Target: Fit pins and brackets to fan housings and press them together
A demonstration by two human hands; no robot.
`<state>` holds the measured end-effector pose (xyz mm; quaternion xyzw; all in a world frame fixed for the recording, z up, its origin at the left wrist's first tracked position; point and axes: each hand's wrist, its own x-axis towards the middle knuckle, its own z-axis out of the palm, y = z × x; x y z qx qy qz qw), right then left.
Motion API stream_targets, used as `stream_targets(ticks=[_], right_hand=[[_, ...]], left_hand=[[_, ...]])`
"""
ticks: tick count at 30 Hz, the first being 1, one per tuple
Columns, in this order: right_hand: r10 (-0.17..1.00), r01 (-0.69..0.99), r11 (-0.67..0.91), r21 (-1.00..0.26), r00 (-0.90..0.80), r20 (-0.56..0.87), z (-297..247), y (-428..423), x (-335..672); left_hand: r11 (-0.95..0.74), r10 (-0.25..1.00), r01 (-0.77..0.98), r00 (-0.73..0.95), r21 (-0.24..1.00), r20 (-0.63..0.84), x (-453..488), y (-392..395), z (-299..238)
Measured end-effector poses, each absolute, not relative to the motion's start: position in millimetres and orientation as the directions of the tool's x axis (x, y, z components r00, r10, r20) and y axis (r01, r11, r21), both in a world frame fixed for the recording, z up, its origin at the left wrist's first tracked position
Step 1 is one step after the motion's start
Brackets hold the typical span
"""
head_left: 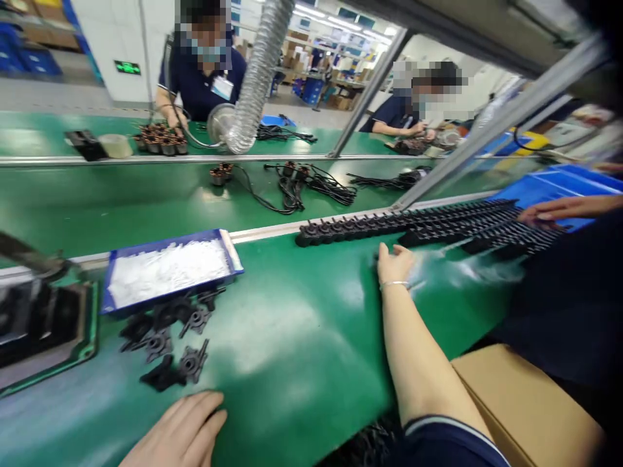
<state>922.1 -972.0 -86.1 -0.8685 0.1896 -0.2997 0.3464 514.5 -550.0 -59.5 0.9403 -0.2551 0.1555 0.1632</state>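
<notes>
My left hand (181,429) is low at the front, its fingers stretched out over the green bench and partly cut off by the lower edge. Nothing shows in it. Just beyond lie several loose black plastic parts (193,362) with round hubs and short stems. Farther right, my right hand (395,264) reaches forward, thumb and fingertips apart, with no object visible between them. It is beside the near-left end of the rows of black plastic parts (355,227), which stand closely lined up along the bench's back rail.
A blue tray (111,285) of white material stands behind the loose parts. At left is a dark fixture (43,318). A co-worker's hand (559,211) is over the rows' right end. A cardboard box (525,395) sits front right; metal posts (372,94) rise behind.
</notes>
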Motion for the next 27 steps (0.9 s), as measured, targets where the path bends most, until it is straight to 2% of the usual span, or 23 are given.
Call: stream_targets(ticks=[3, 6, 9, 12, 17, 19, 21, 24, 25, 27], right_hand=[[-0.319, 0.022, -0.704, -0.71, 0.883, 0.344, -82, -911, 870], [0.002, 0.24, -0.673, -0.7, 0.946, 0.323, -79, -838, 800], [0.317, 0.46, -0.566, -0.684, 0.887, 0.335, -77, -760, 731], [0.505, 0.585, -0.456, -0.671, 0.791, 0.346, -74, -694, 687], [0.545, 0.621, -0.37, -0.691, 0.747, 0.38, -66, -646, 666], [0.561, 0.619, -0.339, -0.709, 0.737, 0.376, -67, -645, 671], [0.548, 0.603, -0.376, -0.704, 0.757, 0.356, -68, -651, 677], [0.459, 0.545, -0.462, -0.699, 0.822, 0.337, -58, -662, 675], [0.415, 0.523, -0.486, -0.7, 0.843, 0.342, -51, -664, 671], [0.35, 0.509, -0.496, -0.703, 0.858, 0.375, -33, -663, 655]], left_hand=[[-0.811, -0.463, -0.539, 0.829, 0.228, 0.314, 510, -554, -49], [-0.786, -0.466, -0.547, 0.83, 0.288, 0.305, 511, -556, -45], [-0.742, -0.501, -0.596, 0.797, 0.307, 0.337, 515, -558, -46], [-0.726, -0.527, -0.63, 0.768, 0.277, 0.364, 512, -560, -46], [-0.763, -0.518, -0.613, 0.769, 0.204, 0.375, 472, -536, -35], [-0.831, -0.426, -0.521, 0.823, 0.198, 0.376, 448, -505, -24], [-0.935, -0.197, -0.286, 0.911, 0.211, 0.362, 418, -462, -7], [-0.953, 0.29, 0.234, 0.886, 0.192, 0.361, 363, -391, 15], [-0.916, 0.4, 0.369, 0.842, 0.155, 0.362, 344, -369, 19], [-0.859, 0.498, 0.508, 0.795, 0.067, 0.348, 311, -332, 21]])
